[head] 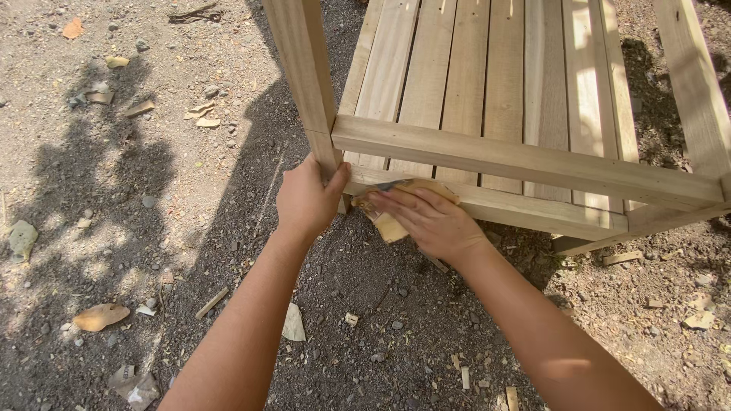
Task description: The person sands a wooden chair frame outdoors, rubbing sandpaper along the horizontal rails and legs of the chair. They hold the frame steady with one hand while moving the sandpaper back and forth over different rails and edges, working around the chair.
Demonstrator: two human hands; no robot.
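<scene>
A pale wooden slatted frame (525,160) stands on bare ground, with an upright leg (304,76) at its near left corner. My left hand (307,199) grips the bottom of that leg. My right hand (430,221) presses a folded tan piece of sandpaper (387,224) flat against the lower front rail (533,209), just right of the leg. The fingers cover most of the sandpaper.
Gravelly dirt ground (365,320) lies all around, strewn with dry leaves (99,316), wood chips (211,302) and small stones. Another leg (697,84) rises at the right. Several slats (464,68) run away from me.
</scene>
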